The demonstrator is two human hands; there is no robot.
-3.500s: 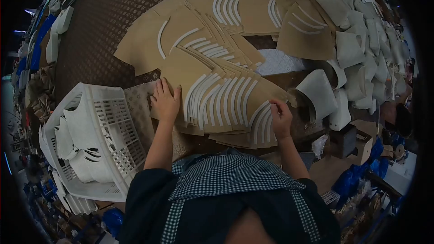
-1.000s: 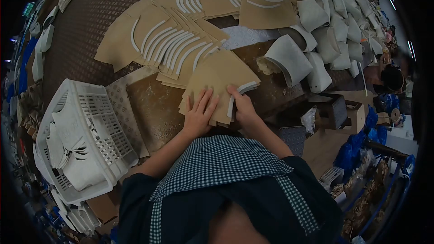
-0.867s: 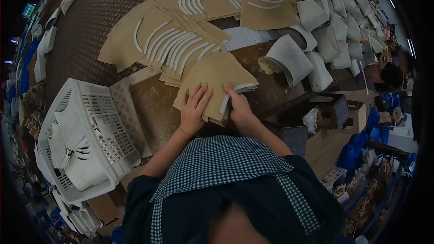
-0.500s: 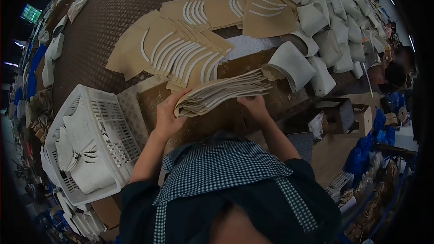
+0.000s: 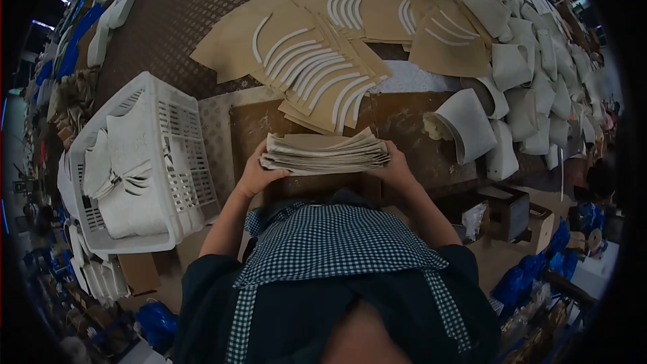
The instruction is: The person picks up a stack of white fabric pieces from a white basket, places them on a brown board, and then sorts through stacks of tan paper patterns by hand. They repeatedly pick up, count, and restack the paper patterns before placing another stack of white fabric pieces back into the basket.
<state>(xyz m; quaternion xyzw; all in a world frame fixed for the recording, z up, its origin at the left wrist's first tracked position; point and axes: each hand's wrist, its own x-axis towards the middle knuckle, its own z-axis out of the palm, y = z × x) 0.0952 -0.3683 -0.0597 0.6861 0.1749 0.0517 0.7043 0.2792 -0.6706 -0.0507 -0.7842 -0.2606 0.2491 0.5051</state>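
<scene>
A thick stack of pale, flexible cut sheets (image 5: 323, 156) is held level in front of my apron, its layered edges facing me. My left hand (image 5: 260, 171) is closed on its left end, thumb along the near edge. At the opposite end, my right hand (image 5: 395, 166) grips the stack too. Just beyond it, tan sheets with curved white strips (image 5: 310, 67) lie fanned over one another on the table. One more tan sheet with white strips (image 5: 448, 44) lies farther right.
To the left stands a white plastic basket (image 5: 176, 226) with white cut pieces (image 5: 138, 189) in it. Curled pale pieces (image 5: 515, 67) are heaped on the right, one rolled piece (image 5: 465, 125) nearest. Brown boxes (image 5: 502, 210) sit lower right. The patterned brown tabletop (image 5: 168, 34) stretches behind.
My right hand has closed on the stack's right end, where it was loosely beside it before. The stack has turned from slanted to level and come nearer my body. The view has shifted.
</scene>
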